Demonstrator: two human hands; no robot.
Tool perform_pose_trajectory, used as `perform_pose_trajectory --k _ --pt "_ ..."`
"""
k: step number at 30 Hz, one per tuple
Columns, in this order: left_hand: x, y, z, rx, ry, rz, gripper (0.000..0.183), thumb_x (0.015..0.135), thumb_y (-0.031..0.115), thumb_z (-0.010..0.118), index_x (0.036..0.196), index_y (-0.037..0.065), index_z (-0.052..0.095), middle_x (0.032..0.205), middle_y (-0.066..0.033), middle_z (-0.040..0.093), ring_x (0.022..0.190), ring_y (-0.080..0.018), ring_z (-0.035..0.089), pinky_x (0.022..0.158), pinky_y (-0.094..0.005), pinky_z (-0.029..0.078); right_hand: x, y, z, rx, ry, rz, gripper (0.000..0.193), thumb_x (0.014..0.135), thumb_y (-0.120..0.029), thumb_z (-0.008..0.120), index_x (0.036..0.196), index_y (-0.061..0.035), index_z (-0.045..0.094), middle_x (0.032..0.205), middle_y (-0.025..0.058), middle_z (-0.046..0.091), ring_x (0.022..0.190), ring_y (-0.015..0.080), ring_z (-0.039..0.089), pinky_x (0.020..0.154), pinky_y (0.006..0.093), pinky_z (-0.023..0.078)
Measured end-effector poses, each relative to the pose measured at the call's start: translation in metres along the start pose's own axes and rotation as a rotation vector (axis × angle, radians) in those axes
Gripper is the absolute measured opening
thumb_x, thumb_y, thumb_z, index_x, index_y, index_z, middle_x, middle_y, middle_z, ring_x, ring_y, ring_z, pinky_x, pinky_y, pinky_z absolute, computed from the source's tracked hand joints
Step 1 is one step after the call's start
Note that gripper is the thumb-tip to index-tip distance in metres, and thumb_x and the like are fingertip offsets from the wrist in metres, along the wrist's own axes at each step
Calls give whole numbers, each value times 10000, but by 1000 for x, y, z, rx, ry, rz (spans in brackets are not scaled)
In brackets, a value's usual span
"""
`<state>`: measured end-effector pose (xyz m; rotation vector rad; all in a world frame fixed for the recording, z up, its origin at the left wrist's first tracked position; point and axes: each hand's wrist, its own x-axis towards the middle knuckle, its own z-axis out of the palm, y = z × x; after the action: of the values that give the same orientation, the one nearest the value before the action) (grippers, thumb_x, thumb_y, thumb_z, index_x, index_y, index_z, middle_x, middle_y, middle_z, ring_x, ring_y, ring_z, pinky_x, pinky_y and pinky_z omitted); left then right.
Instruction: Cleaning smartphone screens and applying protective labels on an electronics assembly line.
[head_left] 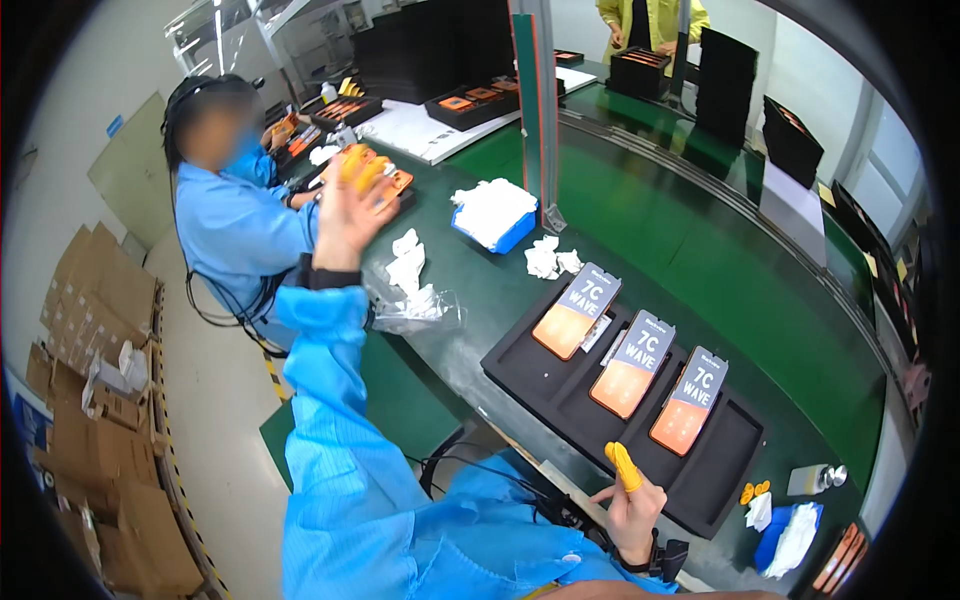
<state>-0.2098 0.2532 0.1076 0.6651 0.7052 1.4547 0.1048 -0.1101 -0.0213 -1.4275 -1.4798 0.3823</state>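
My left hand (350, 218) is raised at the far left of the bench. Yellow finger cots cover some of its fingertips, and its fingers are stretched apart in front of a co-worker's orange phones (400, 182). Whether it touches one of those cannot be made out. Close to the front edge of a black tray (500, 355), my right hand (637, 515) has fingers in yellow cots extended and its thumb apart, with nothing in it. Three phones with grey-and-orange screen films, a left one (578, 312), a middle one (633, 365) and a right one (690, 402), lie in the tray.
A blue box of white wipes (495, 218) and crumpled wipes (543, 258) lie beyond the tray. Right of it are a bottle (808, 480) and another blue wipe box (790, 540). The co-worker (235, 210) sits left. A post (540, 120) rises behind.
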Motion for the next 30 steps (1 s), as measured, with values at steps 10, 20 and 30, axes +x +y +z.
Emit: perform_pose_trajectory --k 10,20,30 --pt "-228 -202 74 -164 -793 -1090 545 967 360 349 1414 56 280 1326 -163 459 1187 -321 482 939 -478 434 -4 -7 -18 -15 192 64 459 815 112 353 1247 51 494 891 170 622 583 212 664 550 284 535" --pt "-274 -225 69 106 -688 -970 405 919 288 563 1179 -20 528 1115 -107 587 973 -166 578 852 -305 485 -19 -24 2 -142 -74 31 558 817 -270 656 1297 -46 479 1203 210 499 681 349 623 598 370 536" --pt "-294 -255 83 304 -947 -1188 316 920 133 549 1191 -29 552 1112 -95 618 1007 -154 580 881 -278 457 -42 -4 -39 -340 4 90 541 774 -324 694 1226 -62 553 1265 190 524 877 259 638 683 341 540"
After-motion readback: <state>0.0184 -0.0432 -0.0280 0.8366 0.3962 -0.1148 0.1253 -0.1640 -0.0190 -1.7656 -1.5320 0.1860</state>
